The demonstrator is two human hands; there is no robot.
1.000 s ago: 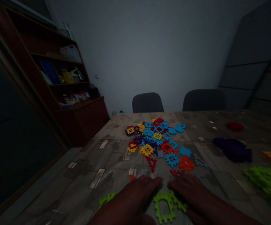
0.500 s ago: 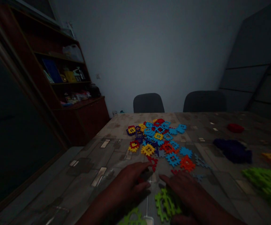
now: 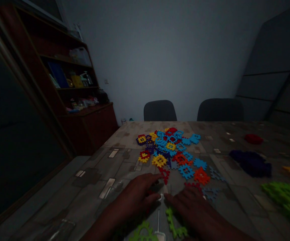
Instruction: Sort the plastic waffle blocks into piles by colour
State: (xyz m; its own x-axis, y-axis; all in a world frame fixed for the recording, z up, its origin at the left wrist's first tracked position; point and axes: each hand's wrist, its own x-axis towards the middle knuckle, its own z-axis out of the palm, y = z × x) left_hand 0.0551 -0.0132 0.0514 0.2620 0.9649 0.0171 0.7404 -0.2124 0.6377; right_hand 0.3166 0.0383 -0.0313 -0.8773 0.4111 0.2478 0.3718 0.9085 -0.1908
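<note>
My left hand is low over the table, its fingers bent and the thumb apart from them. Its fingertips are close to a red triangular toothed piece; whether they touch it I cannot tell. Some red shows in the shadow beneath this hand. My right hand is spread low over a bright green toothed piece, covering much of it, one finger stretched left. Beyond its knuckles is a red toothed piece, partly hidden. Another green piece lies at the bottom edge, between my forearms.
A pile of coloured interlocking pieces spreads ahead of my hands on the patterned table. On the right lie green pieces, a dark purple stack and a red one. Two chairs stand behind the table.
My right hand has shifted slightly left and lower, hiding more of the green piece. Its stretched finger is closer to my left thumb. My left hand has barely moved.
</note>
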